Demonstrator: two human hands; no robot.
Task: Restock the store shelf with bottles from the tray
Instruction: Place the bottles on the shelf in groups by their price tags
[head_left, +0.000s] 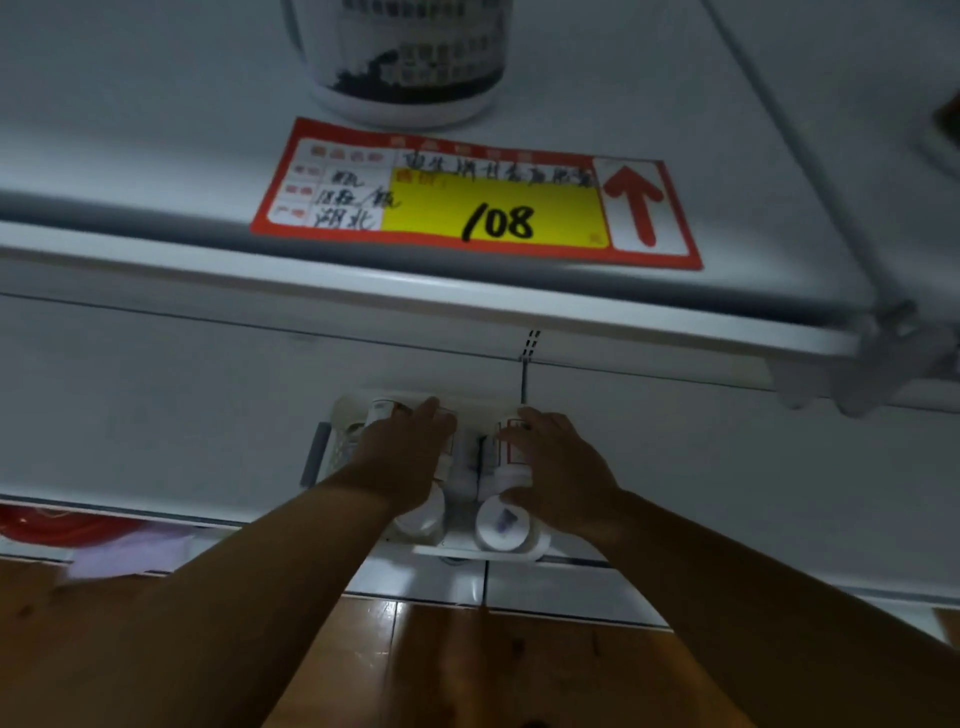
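Note:
A white tray (457, 550) rests on the lower shelf and holds several small white bottles lying or standing close together. My left hand (402, 457) lies over a white bottle (423, 519) on the tray's left side, fingers wrapped around it. My right hand (558, 467) closes over another white bottle (511, 457) on the right side; a third bottle's white cap (501, 522) faces me just below it. The upper shelf (156, 156) carries one white bottle with a dark label (408, 57) near its front edge.
A red and yellow price tag (478, 200) marked 108 lies on the upper shelf's front lip. A shelf bracket (878, 358) juts out at right. Red and lilac items (93, 540) sit at lower left. Below is a wooden floor (467, 665).

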